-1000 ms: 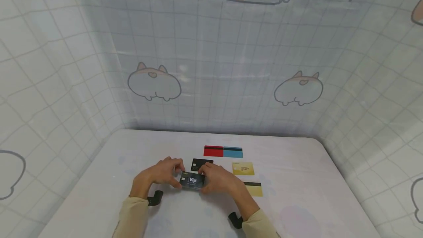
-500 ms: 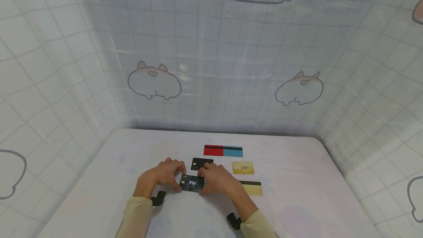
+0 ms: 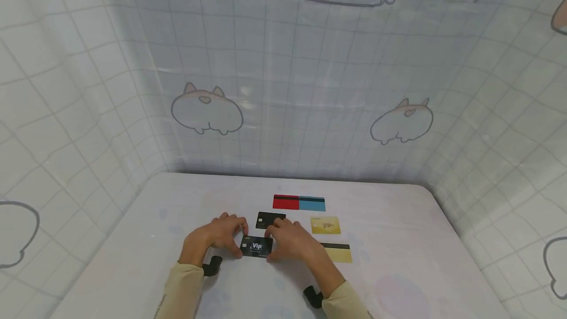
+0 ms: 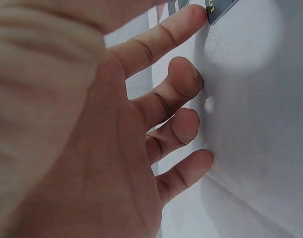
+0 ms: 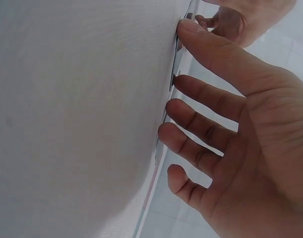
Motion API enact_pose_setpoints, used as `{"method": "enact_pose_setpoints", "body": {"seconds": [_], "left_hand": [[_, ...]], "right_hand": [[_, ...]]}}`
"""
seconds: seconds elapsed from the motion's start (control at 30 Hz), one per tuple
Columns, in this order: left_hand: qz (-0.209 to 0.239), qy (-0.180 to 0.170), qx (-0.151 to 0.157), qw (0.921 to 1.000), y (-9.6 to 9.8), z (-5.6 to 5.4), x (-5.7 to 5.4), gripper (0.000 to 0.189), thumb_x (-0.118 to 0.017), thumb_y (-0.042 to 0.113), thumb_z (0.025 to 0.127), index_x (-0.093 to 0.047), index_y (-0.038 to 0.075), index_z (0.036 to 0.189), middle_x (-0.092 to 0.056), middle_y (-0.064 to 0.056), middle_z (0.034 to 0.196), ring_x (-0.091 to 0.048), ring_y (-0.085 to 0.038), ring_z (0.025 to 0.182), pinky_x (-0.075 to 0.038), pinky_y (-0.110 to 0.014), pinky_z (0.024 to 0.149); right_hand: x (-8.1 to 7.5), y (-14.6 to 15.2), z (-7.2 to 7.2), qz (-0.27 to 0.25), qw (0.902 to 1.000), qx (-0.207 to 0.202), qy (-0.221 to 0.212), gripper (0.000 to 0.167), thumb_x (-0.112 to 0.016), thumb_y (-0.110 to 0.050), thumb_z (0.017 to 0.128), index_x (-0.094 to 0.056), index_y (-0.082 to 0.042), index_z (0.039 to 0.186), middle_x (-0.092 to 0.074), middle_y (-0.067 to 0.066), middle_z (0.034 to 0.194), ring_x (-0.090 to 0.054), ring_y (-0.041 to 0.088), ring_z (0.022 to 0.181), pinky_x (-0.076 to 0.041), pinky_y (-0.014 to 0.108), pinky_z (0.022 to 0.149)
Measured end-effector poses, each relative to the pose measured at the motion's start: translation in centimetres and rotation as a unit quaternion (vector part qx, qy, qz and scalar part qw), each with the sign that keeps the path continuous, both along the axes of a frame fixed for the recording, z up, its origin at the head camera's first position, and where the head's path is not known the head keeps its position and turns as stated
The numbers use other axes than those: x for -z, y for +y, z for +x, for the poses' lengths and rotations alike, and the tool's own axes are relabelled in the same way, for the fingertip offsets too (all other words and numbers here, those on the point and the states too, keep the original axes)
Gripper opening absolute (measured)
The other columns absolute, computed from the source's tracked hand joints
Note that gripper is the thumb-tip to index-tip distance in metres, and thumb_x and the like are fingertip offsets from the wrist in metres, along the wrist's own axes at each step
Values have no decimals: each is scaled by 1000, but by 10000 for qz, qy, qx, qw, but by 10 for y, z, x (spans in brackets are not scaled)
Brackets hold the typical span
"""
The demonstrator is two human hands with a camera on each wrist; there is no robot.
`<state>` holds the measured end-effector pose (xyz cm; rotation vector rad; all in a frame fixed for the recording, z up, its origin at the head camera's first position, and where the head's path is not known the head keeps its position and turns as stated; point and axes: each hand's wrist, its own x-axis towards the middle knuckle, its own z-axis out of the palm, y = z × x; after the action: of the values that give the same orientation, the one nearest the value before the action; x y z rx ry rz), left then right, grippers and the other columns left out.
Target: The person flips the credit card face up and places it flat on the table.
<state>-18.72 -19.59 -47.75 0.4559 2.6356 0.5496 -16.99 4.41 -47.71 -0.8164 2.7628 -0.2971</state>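
Note:
A black card marked "Vip" (image 3: 257,246) lies on the white table between both hands. At its left end, the thumb and forefinger of my left hand (image 3: 220,234) hold the two corners. My right hand (image 3: 290,241) does the same at the right end, thumb near, forefinger far. In the left wrist view a forefinger (image 4: 173,32) touches the dark card's corner (image 4: 219,10). The right wrist view shows the thumb (image 5: 215,49) at a thin card edge. Just beyond lies a second black card (image 3: 267,219), its right corner covered by right-hand fingers.
A red card (image 3: 286,203) and a blue card (image 3: 312,205) lie side by side farther back. To the right are a gold card (image 3: 326,225) and a pale yellow striped card (image 3: 338,254), partly behind the right hand. A patterned sheet (image 3: 305,142) rises behind the table.
The Vip card was tilted up off the table one second ago; it now lies flat and slightly nearer, both hands still at its ends. Since half a second ago it has hardly moved.

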Motion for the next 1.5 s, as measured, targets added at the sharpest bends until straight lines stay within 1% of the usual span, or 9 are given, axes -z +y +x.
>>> {"method": "enact_pose_setpoints", "body": {"seconds": [0.33,0.43,0.53,0.73,0.9,1.0,1.23,1.37,1.5], "left_hand": [[62,-121,-1,9999,0,-8,-4,51,-96,32,62,-61,31,98,-52,3,92,-43,-19,92,-39,-41,76],[352,-188,-15,9992,1,-11,-8,52,-94,37,66,-63,30,108,-52,1,96,-44,-19,92,-39,-40,73],[950,39,109,9954,6,-15,-13,60,-90,43,72,-62,28,123,-53,-2,101,-46,-21,93,-40,-38,73],[2090,1383,464,9670,36,-16,-30,74,-83,51,78,-52,28,141,-55,5,100,-52,-18,96,-44,-35,77],[2550,2250,345,9398,65,-12,-42,63,-80,51,82,-55,32,137,-52,16,97,-51,-11,95,-46,-33,79],[2647,2502,120,9312,74,-8,-47,56,-81,46,82,-59,34,132,-51,18,94,-51,-10,94,-46,-33,77],[2135,2689,251,9389,98,0,-44,52,-77,52,84,-63,29,129,-50,18,89,-51,-8,87,-44,-32,79],[1742,2583,350,9496,115,5,-37,49,-75,54,85,-65,29,126,-50,17,86,-49,-7,79,-41,-37,82],[1363,2236,504,9638,137,8,-29,49,-75,54,84,-66,29,125,-56,11,87,-48,-7,77,-43,-39,81]], "right_hand": [[0,1,-8,-35,10000,-19,2,54,-86,-51,75,-68,-32,121,-59,-8,116,-53,13,110,-44,46,104],[-3,5,-11,-237,9997,-34,-26,54,-84,-51,77,-67,-31,123,-59,-9,118,-52,12,112,-44,45,102],[-11,14,-16,-715,9974,73,-67,53,-81,-51,81,-67,-28,126,-59,-8,122,-53,11,112,-43,47,101],[-34,51,-30,-2015,9787,390,12,54,-75,-48,89,-61,-22,134,-58,-7,121,-57,17,103,-51,35,81],[-50,89,-32,-2640,9597,939,227,51,-76,-45,89,-61,-25,133,-55,-13,107,-54,18,97,-48,31,70],[-53,108,-30,-2731,9555,1060,340,47,-76,-43,89,-62,-25,131,-55,-12,104,-53,18,97,-47,32,70],[-51,150,-14,-2266,9639,1350,377,48,-78,-44,87,-63,-25,129,-57,-11,104,-54,16,93,-46,30,72],[-44,171,-7,-1885,9665,1741,-70,49,-82,-42,83,-64,-22,124,-59,-3,105,-55,22,95,-46,34,74],[-35,186,-2,-1367,9665,2083,-621,53,-87,-39,76,-64,-18,119,-61,2,105,-55,21,95,-43,52,85]]}}
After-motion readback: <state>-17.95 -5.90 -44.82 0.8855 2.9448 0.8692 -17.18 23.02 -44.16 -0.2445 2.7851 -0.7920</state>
